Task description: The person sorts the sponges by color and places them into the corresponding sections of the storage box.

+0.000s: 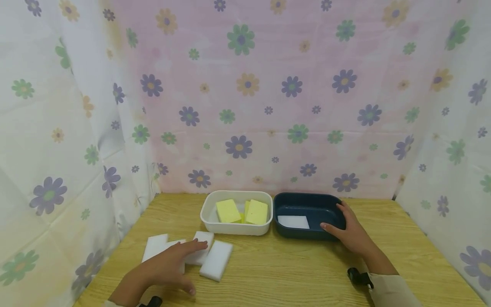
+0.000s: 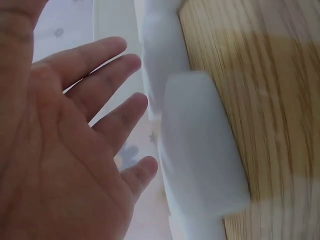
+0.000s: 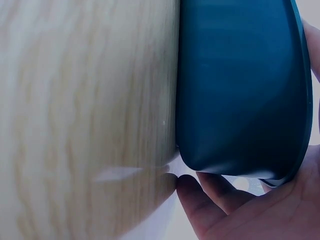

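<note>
My left hand [image 1: 165, 265] hovers over several white sponge blocks [image 1: 216, 260] at the table's left front. In the left wrist view its fingers [image 2: 107, 85] are spread and relaxed, apart from the nearest white block [image 2: 205, 145]. My right hand [image 1: 352, 232] grips the right end of a dark blue tub [image 1: 307, 234], thumb over the front rim and fingers round the far side. The right wrist view shows the tub's outer wall [image 3: 240, 90] against that hand [image 3: 265, 212]. One white sponge block [image 1: 293, 221] lies flat at the tub's left.
Directly left of the blue tub stands a white tub [image 1: 235, 229] holding several yellow sponges [image 1: 228, 210]. Both tubs sit toward the back of a wooden table [image 1: 276, 273]. Flowered cloth [image 1: 268, 128] hangs behind the table and along both sides.
</note>
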Action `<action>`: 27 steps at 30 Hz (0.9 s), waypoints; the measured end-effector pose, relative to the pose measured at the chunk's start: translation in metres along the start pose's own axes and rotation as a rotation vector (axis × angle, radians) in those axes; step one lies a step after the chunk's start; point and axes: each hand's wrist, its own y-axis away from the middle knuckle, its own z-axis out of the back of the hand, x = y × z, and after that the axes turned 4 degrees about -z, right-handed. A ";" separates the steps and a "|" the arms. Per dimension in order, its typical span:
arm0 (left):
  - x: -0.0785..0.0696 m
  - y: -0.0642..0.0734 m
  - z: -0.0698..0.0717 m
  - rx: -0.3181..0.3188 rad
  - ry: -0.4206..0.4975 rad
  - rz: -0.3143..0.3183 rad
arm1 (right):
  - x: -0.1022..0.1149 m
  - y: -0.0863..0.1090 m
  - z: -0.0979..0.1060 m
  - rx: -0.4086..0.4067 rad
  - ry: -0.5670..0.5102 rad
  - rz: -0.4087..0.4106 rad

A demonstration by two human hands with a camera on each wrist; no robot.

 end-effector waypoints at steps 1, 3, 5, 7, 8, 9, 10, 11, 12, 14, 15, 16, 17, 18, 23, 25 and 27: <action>0.001 0.002 0.001 0.007 0.005 -0.002 | 0.001 0.000 0.000 0.000 -0.001 -0.001; 0.002 0.005 0.003 0.026 0.017 0.005 | 0.001 0.001 0.001 0.005 -0.006 -0.005; 0.004 0.007 0.003 0.039 0.013 0.000 | 0.002 0.001 0.002 0.005 -0.007 -0.005; 0.005 0.008 0.003 0.038 -0.009 -0.001 | 0.002 0.001 0.002 0.004 -0.006 -0.004; 0.005 0.008 0.003 0.034 -0.021 -0.008 | 0.001 0.001 0.002 0.005 -0.007 -0.003; 0.005 0.007 0.002 0.026 -0.045 -0.019 | 0.001 0.001 0.002 0.004 -0.006 -0.001; 0.006 0.007 0.001 0.015 -0.071 -0.029 | 0.001 0.001 0.001 0.003 -0.004 0.001; 0.006 0.006 0.000 0.003 -0.094 -0.032 | 0.000 0.000 0.001 0.002 -0.003 0.004; 0.006 0.005 -0.001 -0.008 -0.119 -0.037 | 0.000 0.000 0.000 0.001 -0.002 0.007; 0.006 0.001 -0.003 -0.026 -0.163 -0.052 | -0.001 -0.001 0.000 0.004 -0.002 0.011; 0.006 -0.001 -0.004 -0.035 -0.184 -0.054 | -0.002 -0.001 0.000 0.005 -0.003 0.012; 0.007 -0.003 -0.005 -0.043 -0.200 -0.057 | -0.002 -0.001 0.000 0.006 -0.003 0.013; 0.007 -0.005 -0.006 -0.052 -0.218 -0.062 | -0.002 -0.001 0.000 0.007 -0.005 0.013; 0.007 -0.007 -0.007 -0.062 -0.238 -0.073 | -0.002 -0.001 0.000 0.009 -0.007 0.013; 0.004 -0.014 -0.012 -0.120 -0.338 -0.140 | -0.002 -0.001 0.000 0.000 -0.003 0.026; 0.001 -0.016 -0.014 -0.135 -0.363 -0.162 | -0.003 -0.001 0.000 -0.006 0.000 0.031; -0.002 -0.019 -0.015 -0.151 -0.380 -0.172 | -0.003 -0.001 0.000 -0.011 0.002 0.031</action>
